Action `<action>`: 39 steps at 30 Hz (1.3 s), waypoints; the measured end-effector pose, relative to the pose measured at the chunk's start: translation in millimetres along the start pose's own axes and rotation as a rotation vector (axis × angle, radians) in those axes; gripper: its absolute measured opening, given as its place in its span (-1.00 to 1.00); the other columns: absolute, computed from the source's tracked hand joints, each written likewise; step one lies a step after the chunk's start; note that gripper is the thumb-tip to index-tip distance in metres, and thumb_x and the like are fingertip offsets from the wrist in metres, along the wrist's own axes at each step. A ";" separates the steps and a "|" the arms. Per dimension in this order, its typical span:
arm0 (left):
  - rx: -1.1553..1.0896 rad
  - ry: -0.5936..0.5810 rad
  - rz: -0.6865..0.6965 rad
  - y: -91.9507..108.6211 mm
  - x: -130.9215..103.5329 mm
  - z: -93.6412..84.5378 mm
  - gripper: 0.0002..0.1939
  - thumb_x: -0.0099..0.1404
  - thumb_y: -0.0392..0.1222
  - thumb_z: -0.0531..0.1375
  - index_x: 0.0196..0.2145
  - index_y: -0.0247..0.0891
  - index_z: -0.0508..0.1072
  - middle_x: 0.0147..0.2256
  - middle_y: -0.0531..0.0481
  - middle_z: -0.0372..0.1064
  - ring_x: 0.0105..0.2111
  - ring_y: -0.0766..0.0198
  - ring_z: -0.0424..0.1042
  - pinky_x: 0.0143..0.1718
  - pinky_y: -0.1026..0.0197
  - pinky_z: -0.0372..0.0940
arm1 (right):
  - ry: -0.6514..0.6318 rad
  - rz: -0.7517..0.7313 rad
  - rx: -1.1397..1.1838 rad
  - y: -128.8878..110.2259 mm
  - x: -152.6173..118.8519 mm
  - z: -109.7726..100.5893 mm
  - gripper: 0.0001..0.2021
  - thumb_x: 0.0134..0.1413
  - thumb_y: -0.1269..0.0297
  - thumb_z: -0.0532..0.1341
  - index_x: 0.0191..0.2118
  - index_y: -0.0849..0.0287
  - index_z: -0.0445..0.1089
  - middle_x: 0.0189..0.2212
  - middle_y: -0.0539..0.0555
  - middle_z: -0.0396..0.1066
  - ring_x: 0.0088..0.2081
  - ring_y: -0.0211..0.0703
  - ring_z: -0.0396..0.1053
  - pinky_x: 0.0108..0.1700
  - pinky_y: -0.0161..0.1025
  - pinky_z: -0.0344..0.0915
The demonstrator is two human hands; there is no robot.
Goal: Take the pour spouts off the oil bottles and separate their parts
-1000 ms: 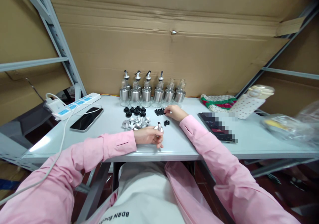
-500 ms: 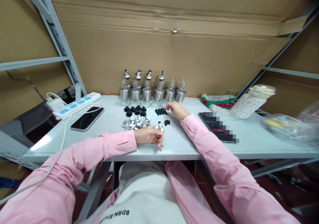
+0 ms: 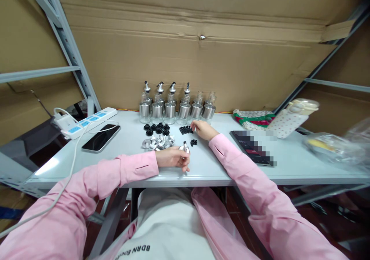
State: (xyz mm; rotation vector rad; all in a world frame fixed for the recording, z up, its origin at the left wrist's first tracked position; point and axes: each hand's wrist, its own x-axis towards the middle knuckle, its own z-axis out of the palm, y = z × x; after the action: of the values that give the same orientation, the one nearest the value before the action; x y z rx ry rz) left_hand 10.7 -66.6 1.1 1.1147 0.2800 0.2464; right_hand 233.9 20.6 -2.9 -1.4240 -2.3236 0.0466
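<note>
Near the table's front edge, my left hand is closed on a silver spout piece with a dark tip. My right hand touches the right end of a row of small black parts; its fingertips are pinched, and what is between them is too small to make out. Just below lies a little cluster of tiny black pieces. Several black stoppers and a pile of silver caps lie left of centre. Behind them stand glass and steel bottles, some topped with silver spouts.
A phone and a white power strip with a cable are at the left. To the right are a dark, partly pixelated device, a green and red cloth, a dotted bottle and a plastic bag.
My right hand has shifted slightly left over the end of the black row. My left hand holds the silver piece in the same place.
</note>
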 end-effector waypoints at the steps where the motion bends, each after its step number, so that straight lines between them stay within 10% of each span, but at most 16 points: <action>1: -0.003 -0.001 0.001 0.0 -0.1 0.1 -0.71 0.05 -0.11 0.25 -0.48 -0.31 0.21 -0.60 0.14 0.26 -0.60 0.37 0.36 -0.21 0.12 0.25 | 0.011 -0.005 0.002 -0.7 0.0 -0.1 -0.62 -0.29 0.70 -0.04 -0.33 0.21 0.30 -0.44 0.05 0.45 -0.33 -0.16 0.30 -0.25 -0.30 0.17; 39: -0.001 0.005 0.002 -0.2 -0.9 0.3 -0.72 0.07 -0.12 0.23 -0.49 -0.31 0.19 -0.59 0.15 0.26 -0.59 0.38 0.36 -0.21 0.12 0.25 | -0.035 -0.115 0.123 -21.3 0.0 0.9 -0.64 -0.27 0.70 -0.06 -0.34 0.21 0.29 -0.31 0.08 0.41 -0.22 -0.14 0.26 -0.13 -0.25 0.16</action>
State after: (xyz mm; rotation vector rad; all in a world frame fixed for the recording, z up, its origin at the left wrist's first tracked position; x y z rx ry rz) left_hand 10.0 -67.2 1.2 1.1130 0.2836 0.2509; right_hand 215.5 10.6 1.4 -1.2378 -2.3822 0.1798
